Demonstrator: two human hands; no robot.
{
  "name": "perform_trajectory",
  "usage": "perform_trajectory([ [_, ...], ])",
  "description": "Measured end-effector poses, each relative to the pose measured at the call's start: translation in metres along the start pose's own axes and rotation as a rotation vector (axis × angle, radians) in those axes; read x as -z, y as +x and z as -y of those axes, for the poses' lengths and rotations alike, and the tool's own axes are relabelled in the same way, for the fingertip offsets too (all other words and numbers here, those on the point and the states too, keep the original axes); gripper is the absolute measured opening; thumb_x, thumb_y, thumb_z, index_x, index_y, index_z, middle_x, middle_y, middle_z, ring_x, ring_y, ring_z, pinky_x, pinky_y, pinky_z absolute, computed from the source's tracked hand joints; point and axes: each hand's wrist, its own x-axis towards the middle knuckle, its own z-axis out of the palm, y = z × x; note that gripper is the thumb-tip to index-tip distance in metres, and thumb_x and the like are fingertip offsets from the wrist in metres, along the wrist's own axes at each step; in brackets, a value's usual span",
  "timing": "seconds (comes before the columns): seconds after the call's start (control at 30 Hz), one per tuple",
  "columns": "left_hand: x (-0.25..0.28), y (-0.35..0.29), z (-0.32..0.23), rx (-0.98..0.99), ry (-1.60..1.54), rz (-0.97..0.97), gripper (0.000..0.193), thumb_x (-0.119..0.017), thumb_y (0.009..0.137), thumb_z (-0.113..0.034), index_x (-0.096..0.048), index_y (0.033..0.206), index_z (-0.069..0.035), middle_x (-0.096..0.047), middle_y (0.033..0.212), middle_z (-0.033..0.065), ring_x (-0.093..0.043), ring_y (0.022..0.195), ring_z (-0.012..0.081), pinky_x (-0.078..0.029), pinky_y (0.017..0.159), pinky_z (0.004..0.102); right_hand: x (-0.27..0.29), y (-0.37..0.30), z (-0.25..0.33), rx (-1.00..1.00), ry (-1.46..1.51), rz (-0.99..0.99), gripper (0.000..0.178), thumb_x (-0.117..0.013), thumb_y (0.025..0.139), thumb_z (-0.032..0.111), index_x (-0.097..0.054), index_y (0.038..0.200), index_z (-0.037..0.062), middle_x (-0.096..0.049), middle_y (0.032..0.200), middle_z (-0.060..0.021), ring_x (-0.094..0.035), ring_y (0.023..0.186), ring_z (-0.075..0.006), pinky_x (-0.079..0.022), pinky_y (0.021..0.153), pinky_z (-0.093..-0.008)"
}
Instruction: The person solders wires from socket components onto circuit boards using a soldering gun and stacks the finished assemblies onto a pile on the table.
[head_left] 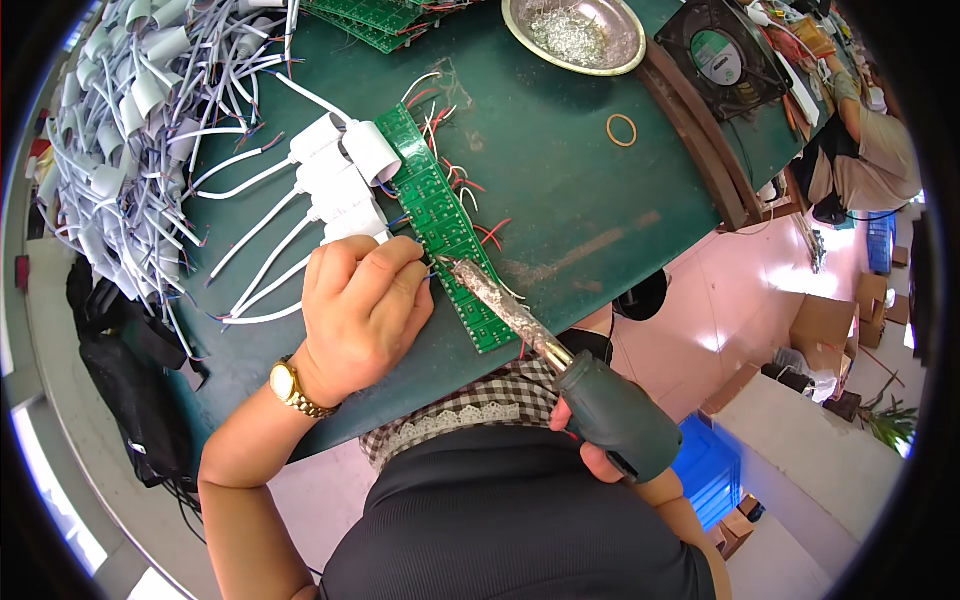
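My left hand [365, 305] is closed in a pinch at the left edge of a long green circuit board [440, 220]. A thin blue wire [431, 275] shows at its fingertips; a white cable [275, 310] runs in under the same hand. My right hand [598, 462], partly hidden, is wrapped round the dark handle of a soldering iron [620, 420]. The iron's tip meets or hovers just over the board near my left fingertips; I cannot tell which. Several white plastic caps [335, 185] with cables lie along the board's left side. Red and white wires stick out on its right.
A large heap of white capped cables [140, 120] fills the left side. At the back are stacked green boards [370, 20] and a metal bowl [580, 65] of silvery bits. A rubber band [621, 130], brown bar [695, 130] and black fan [720, 58] lie right. Another person [870, 150] sits beyond.
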Motion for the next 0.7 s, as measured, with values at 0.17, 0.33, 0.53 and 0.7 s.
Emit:
perform_trajectory([
  [0.17, 0.001, 0.003, 0.001, 0.0, -0.032, -0.004, 0.03, -0.072, 0.056, 0.005, -0.065, 0.085, -0.001, -0.064, 0.095, 0.0074, -0.056, 0.077, 0.0251, -0.047, 0.065, 0.0336, -0.019, -0.006, -0.01, 0.018, 0.119, -0.133, 0.038, -0.065, 0.085, 0.036, -0.06, 0.102, 0.0014, -0.062, 0.09, -0.0082, -0.061, 0.08, -0.0158, -0.049, 0.068, -0.0284],
  [0.33, -0.003, -0.001, 0.003, -0.001, -0.026, -0.009, 0.031, -0.072, 0.056, 0.002, -0.065, 0.086, 0.0, -0.064, 0.097, 0.0065, -0.055, 0.078, 0.024, -0.044, 0.066, 0.0345, -0.018, 0.001, -0.006, 0.135, 0.064, -0.184, 0.036, -0.076, 0.066, 0.019, -0.064, 0.098, 0.0071, -0.064, 0.086, -0.0071, -0.064, 0.069, -0.0243, -0.05, 0.06, -0.0308],
  [0.53, -0.003, 0.001, 0.002, -0.019, -0.016, -0.027, 0.029, -0.071, 0.059, -0.001, -0.064, 0.086, 0.0, -0.062, 0.098, 0.0059, -0.055, 0.079, 0.023, -0.042, 0.066, 0.0352, -0.013, -0.012, -0.027, 0.035, 0.108, -0.029, 0.046, -0.063, 0.087, 0.035, -0.056, 0.114, -0.0018, -0.062, 0.093, -0.0121, -0.062, 0.081, -0.0183, -0.051, 0.07, -0.0312],
  [0.7, -0.003, 0.0, 0.004, -0.022, -0.011, -0.029, 0.028, -0.071, 0.06, -0.001, -0.063, 0.086, 0.0, -0.062, 0.098, 0.0062, -0.055, 0.079, 0.0231, -0.043, 0.067, 0.0353, -0.007, 0.007, 0.008, 0.164, 0.34, -0.135, 0.057, -0.059, 0.092, 0.04, -0.05, 0.127, -0.0039, -0.06, 0.103, -0.0172, -0.064, 0.081, -0.0211, -0.052, 0.072, -0.034],
])
